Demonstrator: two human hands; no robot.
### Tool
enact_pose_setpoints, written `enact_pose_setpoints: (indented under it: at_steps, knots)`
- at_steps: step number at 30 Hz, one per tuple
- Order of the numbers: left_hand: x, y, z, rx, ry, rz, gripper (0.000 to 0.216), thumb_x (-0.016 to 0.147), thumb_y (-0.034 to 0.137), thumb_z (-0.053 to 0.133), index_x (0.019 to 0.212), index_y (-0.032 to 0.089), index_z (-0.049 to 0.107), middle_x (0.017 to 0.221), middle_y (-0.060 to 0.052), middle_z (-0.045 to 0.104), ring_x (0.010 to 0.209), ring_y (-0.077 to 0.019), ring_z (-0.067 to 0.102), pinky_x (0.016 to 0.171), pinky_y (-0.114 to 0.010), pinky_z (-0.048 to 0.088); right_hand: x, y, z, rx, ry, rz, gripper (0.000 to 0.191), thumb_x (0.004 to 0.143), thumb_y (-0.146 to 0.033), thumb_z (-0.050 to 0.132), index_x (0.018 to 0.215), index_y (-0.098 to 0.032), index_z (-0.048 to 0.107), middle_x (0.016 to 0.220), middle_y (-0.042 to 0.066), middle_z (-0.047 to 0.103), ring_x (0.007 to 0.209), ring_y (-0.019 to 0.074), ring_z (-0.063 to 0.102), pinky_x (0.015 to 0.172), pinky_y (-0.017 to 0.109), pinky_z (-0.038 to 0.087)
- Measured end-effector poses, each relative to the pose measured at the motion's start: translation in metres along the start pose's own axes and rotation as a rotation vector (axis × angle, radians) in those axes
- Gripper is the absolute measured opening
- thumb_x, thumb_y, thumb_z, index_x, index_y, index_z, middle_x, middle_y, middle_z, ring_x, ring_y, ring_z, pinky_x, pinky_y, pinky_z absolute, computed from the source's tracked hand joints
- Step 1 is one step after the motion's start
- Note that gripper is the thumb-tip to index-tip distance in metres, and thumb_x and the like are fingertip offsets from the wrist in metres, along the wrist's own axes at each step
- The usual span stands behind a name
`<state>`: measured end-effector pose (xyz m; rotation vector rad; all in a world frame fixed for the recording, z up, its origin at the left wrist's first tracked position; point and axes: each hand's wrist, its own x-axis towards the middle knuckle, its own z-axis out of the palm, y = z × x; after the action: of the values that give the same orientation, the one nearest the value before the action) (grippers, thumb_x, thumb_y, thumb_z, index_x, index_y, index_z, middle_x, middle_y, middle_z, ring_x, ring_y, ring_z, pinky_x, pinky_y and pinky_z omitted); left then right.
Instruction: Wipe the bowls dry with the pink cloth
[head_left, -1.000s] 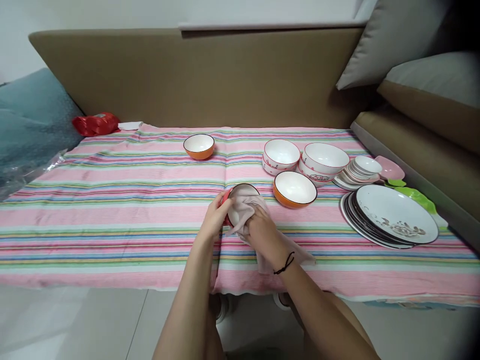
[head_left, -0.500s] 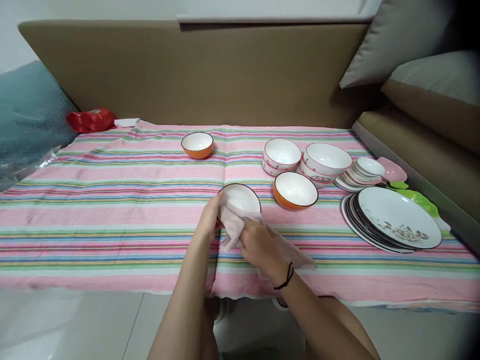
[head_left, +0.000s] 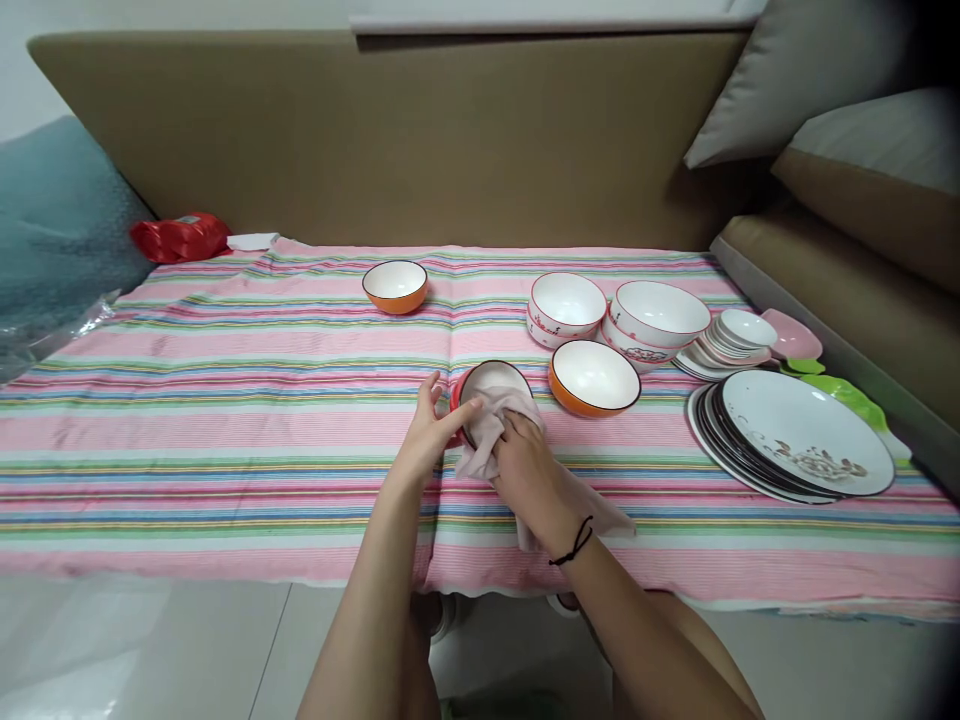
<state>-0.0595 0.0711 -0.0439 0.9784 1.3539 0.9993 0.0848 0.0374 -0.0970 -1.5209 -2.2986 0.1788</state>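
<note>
My left hand (head_left: 429,432) grips the rim of a small red bowl (head_left: 487,382) with a white inside, tilted toward me on the striped cloth (head_left: 225,420). Fingers of my right hand (head_left: 525,470) are closed on a beige rag (head_left: 487,440) that is pressed into the bowl's near side. The rag's tail trails over the cloth beneath my right wrist, which wears a black band.
An orange bowl (head_left: 594,376) sits just right of my hands, another orange bowl (head_left: 395,285) farther back. Two white bowls (head_left: 600,305), small saucers (head_left: 731,340), a plate stack (head_left: 795,440), pink and green dishes lie right. Red bag (head_left: 180,236) back left; sofa back behind.
The bowl went from tilted to flat and is now tilted toward me again. My right hand with the rag slid off the rim and returned into the bowl.
</note>
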Motion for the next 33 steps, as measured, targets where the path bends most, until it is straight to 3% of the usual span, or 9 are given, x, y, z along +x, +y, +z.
enact_pose_setpoints:
  at_steps: [2,8,15,20,24,27,31,33]
  knots:
    - [-0.001,-0.001,0.003,-0.025,-0.028,0.035,0.093,0.067,0.04,0.077,0.144,0.03,0.026,0.156,-0.014,0.021,0.132,-0.0304,0.043,0.093,-0.036,0.048,0.001,0.0,0.002,-0.022,-0.001,0.015,0.047,0.081,-0.011,0.053,0.128,-0.011,0.059,0.131,0.016,0.056,0.124,0.0333,0.043,0.107,0.049,0.035]
    - [0.004,-0.015,0.015,0.183,-0.105,0.279,0.097,0.059,0.026,0.08,0.142,0.027,0.029,0.149,-0.015,0.03,0.137,-0.0313,0.035,0.101,-0.042,0.045,0.009,-0.001,-0.001,0.033,-0.025,0.08,0.033,0.086,-0.009,0.047,0.113,-0.009,0.066,0.11,0.014,0.066,0.108,0.0274,0.055,0.101,0.042,0.042]
    - [0.013,-0.019,0.015,0.408,0.185,0.513,0.059,0.071,0.017,0.062,0.128,0.023,0.046,0.136,-0.011,0.047,0.121,-0.0263,0.051,0.093,-0.042,0.049,0.01,0.004,-0.013,0.064,-0.077,0.039,0.046,0.076,-0.007,0.056,0.121,-0.009,0.06,0.117,0.013,0.064,0.11,0.0282,0.053,0.101,0.042,0.041]
    - [0.008,-0.009,0.016,0.361,0.222,0.457,0.043,0.078,0.023,0.058,0.12,0.02,0.051,0.124,-0.011,0.061,0.105,-0.0223,0.062,0.083,-0.038,0.053,0.008,0.004,-0.012,0.071,-0.048,0.073,0.055,0.071,-0.011,0.065,0.125,-0.009,0.057,0.139,0.017,0.048,0.125,0.0323,0.044,0.107,0.046,0.037]
    - [0.007,-0.006,0.015,0.31,0.16,0.444,0.034,0.078,0.022,0.056,0.112,0.019,0.058,0.113,-0.008,0.067,0.107,-0.0218,0.062,0.083,-0.035,0.053,0.01,0.005,-0.01,0.132,0.017,-0.045,0.069,0.07,-0.01,0.065,0.136,-0.007,0.046,0.149,0.015,0.037,0.138,0.028,0.03,0.118,0.042,0.023]
    - [0.006,-0.003,0.012,0.282,0.077,0.44,0.039,0.075,0.018,0.055,0.113,0.019,0.058,0.117,-0.007,0.065,0.111,-0.0211,0.06,0.089,-0.035,0.052,0.01,0.007,-0.009,0.151,0.001,-0.08,0.074,0.072,-0.014,0.066,0.142,-0.01,0.04,0.15,0.014,0.035,0.14,0.0289,0.027,0.118,0.046,0.021]
    - [0.004,0.001,0.006,0.245,-0.054,0.411,0.049,0.07,0.015,0.051,0.118,0.018,0.056,0.125,-0.008,0.061,0.119,-0.0216,0.056,0.098,-0.037,0.047,0.01,0.011,-0.011,0.18,-0.047,-0.09,0.076,0.077,-0.032,0.068,0.145,-0.017,0.039,0.155,0.014,0.027,0.144,0.0352,0.017,0.116,0.056,0.02]
    - [0.004,0.001,0.004,0.235,-0.071,0.405,0.052,0.069,0.014,0.049,0.12,0.019,0.055,0.129,-0.009,0.059,0.122,-0.0221,0.054,0.1,-0.037,0.046,0.01,0.012,-0.015,0.235,-0.056,-0.125,0.078,0.076,-0.04,0.07,0.144,-0.016,0.04,0.154,0.015,0.028,0.145,0.0341,0.017,0.116,0.056,0.019]
